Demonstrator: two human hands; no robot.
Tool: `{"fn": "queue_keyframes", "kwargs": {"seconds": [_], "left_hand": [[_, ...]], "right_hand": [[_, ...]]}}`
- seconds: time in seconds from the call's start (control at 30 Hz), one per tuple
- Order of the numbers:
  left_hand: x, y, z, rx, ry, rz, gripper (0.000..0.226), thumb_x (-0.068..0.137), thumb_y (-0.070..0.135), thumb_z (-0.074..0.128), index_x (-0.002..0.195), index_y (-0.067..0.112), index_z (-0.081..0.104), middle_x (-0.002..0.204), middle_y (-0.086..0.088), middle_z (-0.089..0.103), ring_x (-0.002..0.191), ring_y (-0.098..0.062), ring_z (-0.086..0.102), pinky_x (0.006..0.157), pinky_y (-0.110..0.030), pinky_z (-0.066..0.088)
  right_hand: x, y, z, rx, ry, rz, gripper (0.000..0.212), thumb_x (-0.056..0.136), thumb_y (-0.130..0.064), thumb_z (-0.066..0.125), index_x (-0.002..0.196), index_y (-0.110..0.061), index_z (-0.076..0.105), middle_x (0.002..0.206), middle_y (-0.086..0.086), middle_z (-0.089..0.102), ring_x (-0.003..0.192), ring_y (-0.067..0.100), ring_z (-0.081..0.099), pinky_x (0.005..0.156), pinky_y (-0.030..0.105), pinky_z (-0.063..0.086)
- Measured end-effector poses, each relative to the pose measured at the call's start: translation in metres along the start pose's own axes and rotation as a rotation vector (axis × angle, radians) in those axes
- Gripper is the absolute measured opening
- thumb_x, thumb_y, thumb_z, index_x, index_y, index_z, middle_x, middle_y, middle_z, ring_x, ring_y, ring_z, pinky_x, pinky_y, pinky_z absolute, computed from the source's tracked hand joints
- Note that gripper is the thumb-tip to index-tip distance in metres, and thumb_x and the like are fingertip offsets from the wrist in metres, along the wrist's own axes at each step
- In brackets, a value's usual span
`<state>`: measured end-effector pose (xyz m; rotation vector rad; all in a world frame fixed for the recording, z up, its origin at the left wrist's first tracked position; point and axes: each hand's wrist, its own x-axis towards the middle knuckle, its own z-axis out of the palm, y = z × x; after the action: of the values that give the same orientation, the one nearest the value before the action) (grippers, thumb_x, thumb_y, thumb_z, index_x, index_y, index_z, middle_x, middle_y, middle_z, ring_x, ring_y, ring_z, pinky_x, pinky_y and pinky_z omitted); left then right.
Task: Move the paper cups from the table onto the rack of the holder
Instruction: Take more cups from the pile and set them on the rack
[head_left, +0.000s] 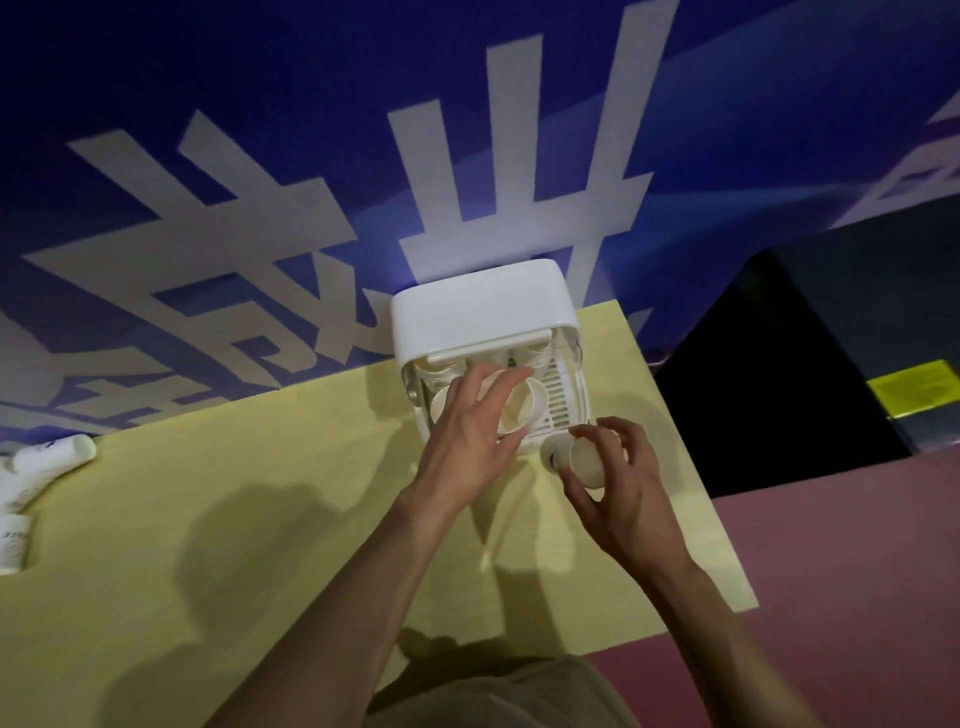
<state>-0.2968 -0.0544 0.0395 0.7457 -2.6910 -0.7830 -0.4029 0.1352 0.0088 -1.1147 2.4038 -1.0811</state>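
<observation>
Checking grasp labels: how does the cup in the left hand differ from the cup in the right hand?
Place: the left hand's cup is over the rack inside the white holder; the right hand's cup is in front of the holder, over the table.
Grip: the left hand covers its cup from above; the right hand pinches its cup with the fingertips.
Pose: both lie tilted, open mouths towards the camera.
Shared: both are plain white paper cups.

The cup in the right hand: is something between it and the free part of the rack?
Nothing visible. The cup in the right hand sits just before the holder; the bare rack lies directly beyond. The left hand works further left.
</observation>
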Motion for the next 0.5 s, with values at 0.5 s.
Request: {"fn": "queue_keyframes", "kwargs": {"seconds": [0.5], "left_hand": [[0.036,-0.011,0.038,0.091,-0.116,-0.051,0.073,0.081,0.008,0.080,0.142,0.031,0.049,0.142,0.002,0.040,0.131,-0.020,0.045,0.098,-0.038,0.053]], "right_hand": [[0.028,0.020,0.003,-0.009,-0.042,0.060,0.040,0.095,-0.041,0.065,0.132,-0.034,0.053,0.142,-0.004,0.038,0.121,0.022,0.051,0.075,0.037,0.062]]}}
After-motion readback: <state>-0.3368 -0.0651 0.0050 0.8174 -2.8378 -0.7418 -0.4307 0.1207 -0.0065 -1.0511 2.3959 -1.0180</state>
